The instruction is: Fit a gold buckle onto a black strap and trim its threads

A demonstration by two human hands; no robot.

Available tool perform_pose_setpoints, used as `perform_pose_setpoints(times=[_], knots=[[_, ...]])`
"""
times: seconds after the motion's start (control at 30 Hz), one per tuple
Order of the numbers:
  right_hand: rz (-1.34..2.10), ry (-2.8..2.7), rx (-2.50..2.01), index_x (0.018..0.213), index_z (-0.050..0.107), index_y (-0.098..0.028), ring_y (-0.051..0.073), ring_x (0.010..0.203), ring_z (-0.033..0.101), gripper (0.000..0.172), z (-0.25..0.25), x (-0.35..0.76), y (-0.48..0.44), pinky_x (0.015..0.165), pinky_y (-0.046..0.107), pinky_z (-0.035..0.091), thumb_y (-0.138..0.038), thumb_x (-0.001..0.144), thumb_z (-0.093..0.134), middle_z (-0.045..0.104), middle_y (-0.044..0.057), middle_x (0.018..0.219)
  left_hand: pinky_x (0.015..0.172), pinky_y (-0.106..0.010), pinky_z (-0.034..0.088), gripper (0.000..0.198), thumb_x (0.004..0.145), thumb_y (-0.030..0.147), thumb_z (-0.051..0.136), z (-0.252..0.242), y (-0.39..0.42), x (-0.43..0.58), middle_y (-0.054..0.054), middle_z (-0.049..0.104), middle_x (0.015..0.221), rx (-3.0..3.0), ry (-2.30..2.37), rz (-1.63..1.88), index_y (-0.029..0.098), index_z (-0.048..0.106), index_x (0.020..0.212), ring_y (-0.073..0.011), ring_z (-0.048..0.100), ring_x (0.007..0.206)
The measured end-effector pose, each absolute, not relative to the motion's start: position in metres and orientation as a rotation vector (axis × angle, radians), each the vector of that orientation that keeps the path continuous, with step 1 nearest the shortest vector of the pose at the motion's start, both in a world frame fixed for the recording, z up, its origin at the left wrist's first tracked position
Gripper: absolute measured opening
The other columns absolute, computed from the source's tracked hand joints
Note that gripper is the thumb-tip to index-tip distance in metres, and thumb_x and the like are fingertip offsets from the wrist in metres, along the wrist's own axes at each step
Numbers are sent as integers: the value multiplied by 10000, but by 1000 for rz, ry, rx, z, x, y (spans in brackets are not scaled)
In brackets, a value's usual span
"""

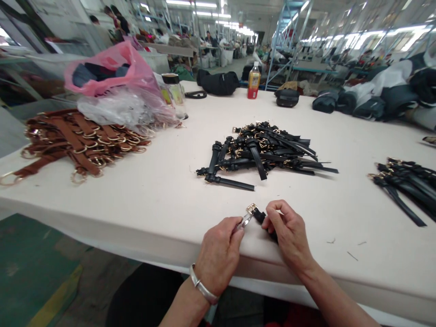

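Near the table's front edge, my left hand point(220, 250) is closed on a small metal tool point(245, 220), whose tip points at a gold buckle point(252, 208). The buckle is on the end of a short black strap point(259, 215). My right hand point(288, 231) pinches that strap just right of the buckle, with its fingers curled; the rest of the strap is partly hidden beneath the hand. Beyond both hands lies a pile of black straps point(269, 152) with gold buckles.
Brown straps with rings point(81, 141) lie at the left, beside a pink bag point(136, 68) and a jar point(175, 91). More black straps point(405, 186) are at the right. A bottle point(253, 81) and black pouches point(220, 83) stand farther back. Loose threads point(352, 255) lie near the right forearm.
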State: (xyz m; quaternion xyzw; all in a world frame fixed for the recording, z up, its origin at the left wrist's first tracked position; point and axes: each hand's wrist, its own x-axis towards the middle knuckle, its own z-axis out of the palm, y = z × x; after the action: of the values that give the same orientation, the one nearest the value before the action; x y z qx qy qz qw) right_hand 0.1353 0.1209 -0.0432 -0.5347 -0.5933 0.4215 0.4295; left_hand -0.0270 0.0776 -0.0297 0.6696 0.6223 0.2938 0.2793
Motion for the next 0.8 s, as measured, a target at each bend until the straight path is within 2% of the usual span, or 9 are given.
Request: perform_pose_setpoints(times=[0.13,0.27,0.43,0.5,0.53,0.63,0.67,0.8], knots=[[1190,-1402,-1399,778,529,-185,94,487,486,240,-46,132,125,504,204,393,-406,865,500,623,-11,576,766,-398,487,176,886,156,478,-29,79,-25,-46,664,930,1792,1669,770,162,584,1026,-206,616,843],[1209,-1374,-1383,751,553,-169,95,466,481,258,-42,134,127,482,205,391,-397,858,498,603,-8,538,774,-409,472,186,875,131,471,-27,82,-26,-50,656,928,1822,1686,734,162,587,1016,-214,611,840],[1101,-1776,-1341,614,566,-181,94,469,471,229,-18,149,114,471,206,369,-311,803,575,525,-36,500,780,-414,474,161,884,155,477,-28,86,-30,-42,660,920,1795,1703,720,165,591,997,-208,614,838],[1101,-2138,-1249,653,622,-198,106,553,531,141,-6,158,105,523,209,398,-196,783,565,600,-20,624,768,-407,477,153,885,159,482,-28,86,-31,-35,660,896,1776,1700,723,162,592,990,-203,614,822],[1123,-2319,-1170,707,654,-216,114,619,564,158,-1,163,102,567,212,419,-133,774,536,640,-11,737,761,-404,478,150,884,156,484,-27,86,-32,-32,660,884,1768,1698,724,160,593,986,-202,613,815],[1170,-2588,-1003,859,682,-267,124,772,606,335,7,173,97,672,223,455,-42,751,458,633,-1,1032,739,-393,479,146,882,148,485,-27,85,-32,-27,658,861,1743,1692,736,156,598,975,-197,609,795],[1140,-2564,-1029,856,681,-266,127,783,605,321,6,173,99,681,225,457,-51,754,465,628,4,1038,732,-390,480,144,880,147,488,-26,85,-32,-25,658,858,1737,1689,740,156,600,971,-196,609,789],[773,-2301,-1306,815,663,-233,126,660,558,131,-7,161,122,623,242,439,-160,753,574,620,9,830,736,-393,482,141,875,149,501,-26,84,-33,-25,658,866,1726,1684,760,156,603,973,-198,610,799]])
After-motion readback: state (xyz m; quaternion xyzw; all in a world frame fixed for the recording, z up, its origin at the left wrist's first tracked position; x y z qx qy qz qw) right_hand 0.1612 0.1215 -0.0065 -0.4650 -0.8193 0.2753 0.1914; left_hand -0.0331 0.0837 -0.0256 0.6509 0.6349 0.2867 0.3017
